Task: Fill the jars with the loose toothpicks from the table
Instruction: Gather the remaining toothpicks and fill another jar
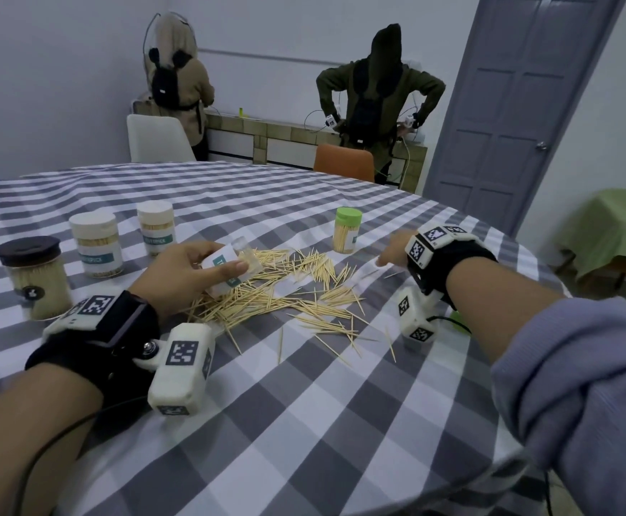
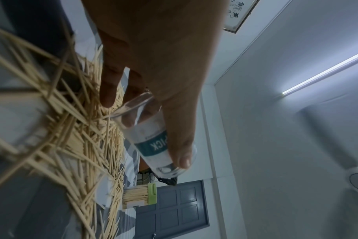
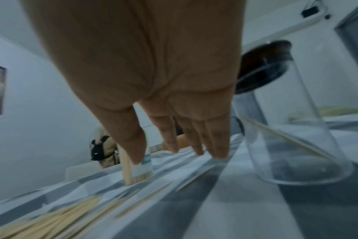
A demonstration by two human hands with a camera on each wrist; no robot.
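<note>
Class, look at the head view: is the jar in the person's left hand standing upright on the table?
No: the left hand holds the clear jar tilted above the loose toothpicks.

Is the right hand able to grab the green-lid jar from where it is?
Probably yes. The right hand is open and holds nothing, the green-lid jar stands just beyond its fingers, and only bare tablecloth lies between.
</note>
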